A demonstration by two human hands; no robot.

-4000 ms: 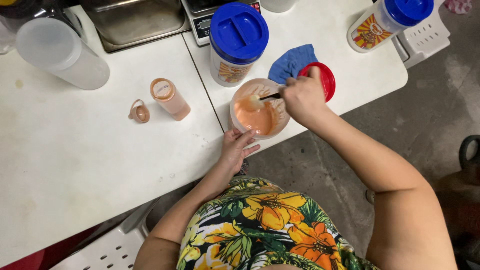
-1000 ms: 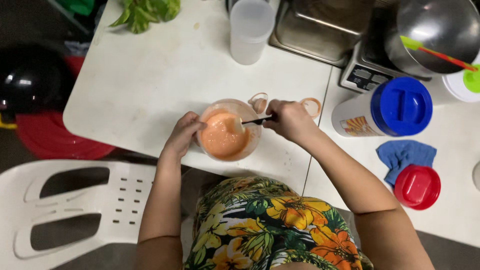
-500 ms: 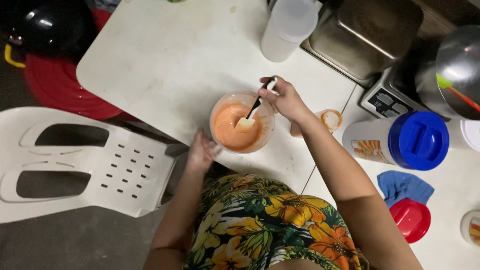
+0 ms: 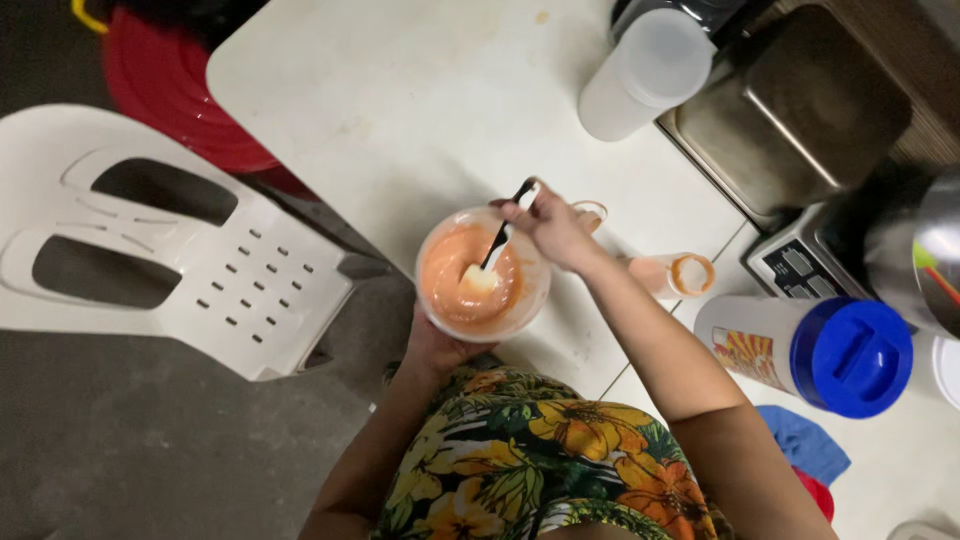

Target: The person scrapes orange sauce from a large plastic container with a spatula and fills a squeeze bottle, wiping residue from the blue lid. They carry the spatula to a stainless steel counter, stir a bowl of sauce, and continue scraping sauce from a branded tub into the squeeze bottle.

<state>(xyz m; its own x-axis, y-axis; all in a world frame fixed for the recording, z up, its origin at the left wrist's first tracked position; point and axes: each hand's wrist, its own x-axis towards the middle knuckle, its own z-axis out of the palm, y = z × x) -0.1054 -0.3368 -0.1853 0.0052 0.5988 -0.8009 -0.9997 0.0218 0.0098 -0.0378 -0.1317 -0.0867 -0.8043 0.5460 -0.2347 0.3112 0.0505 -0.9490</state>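
A clear plastic bowl (image 4: 435, 240) filled with smooth orange mixture sits over the near edge of the white table (image 4: 400, 110). My left hand (image 4: 440, 348) cups the bowl from underneath. My right hand (image 4: 550, 228) is closed on a black-handled spoon (image 4: 502, 238) whose pale tip rests in the orange mixture (image 4: 455, 290). Just right of my right hand lies a small open orange bottle (image 4: 668, 274) on its side, with a small lid ring (image 4: 590, 211) behind the hand.
A white plastic chair (image 4: 170, 260) stands left of me on the dark floor, a red basin (image 4: 170, 90) behind it. On the table: a frosted tumbler (image 4: 640, 75), steel tray (image 4: 800, 120), digital scale (image 4: 795, 262), blue-lidded jar (image 4: 805, 350), blue cloth (image 4: 808, 445).
The view has swung left since the earliest frame. My left hand slid from the bowl's side to beneath it, and the bowl shifted toward the table's near edge while the spoon stayed in the mixture.
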